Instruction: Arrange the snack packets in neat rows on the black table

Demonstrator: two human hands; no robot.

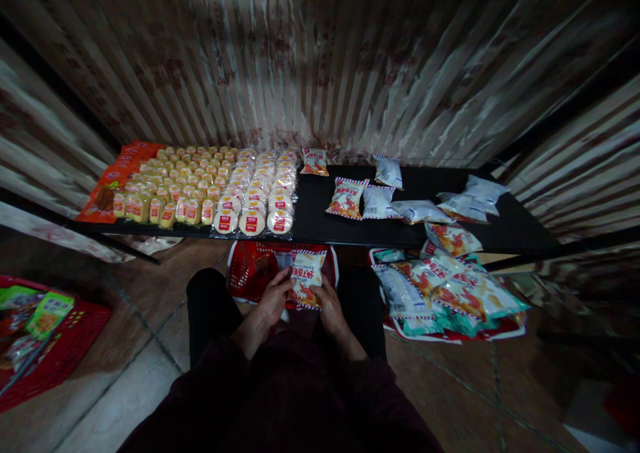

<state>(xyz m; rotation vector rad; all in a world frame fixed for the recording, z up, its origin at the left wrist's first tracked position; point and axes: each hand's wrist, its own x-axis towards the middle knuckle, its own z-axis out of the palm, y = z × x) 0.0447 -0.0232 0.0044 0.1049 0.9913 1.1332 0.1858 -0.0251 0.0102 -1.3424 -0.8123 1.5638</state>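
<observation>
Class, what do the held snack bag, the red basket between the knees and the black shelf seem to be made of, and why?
Snack bag: glossy printed film, probably plastic; it looks puffed and catches light.
Red basket: likely moulded plastic; its wall is evenly red and perforated.
Black shelf: dark, smooth, perhaps painted metal or coated board; no grain shows.

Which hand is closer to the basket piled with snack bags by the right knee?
The right hand. It holds the right side of the snack bag, with the right knee between it and the basket. The left hand holds the bag's left side, farther from the basket.
</observation>
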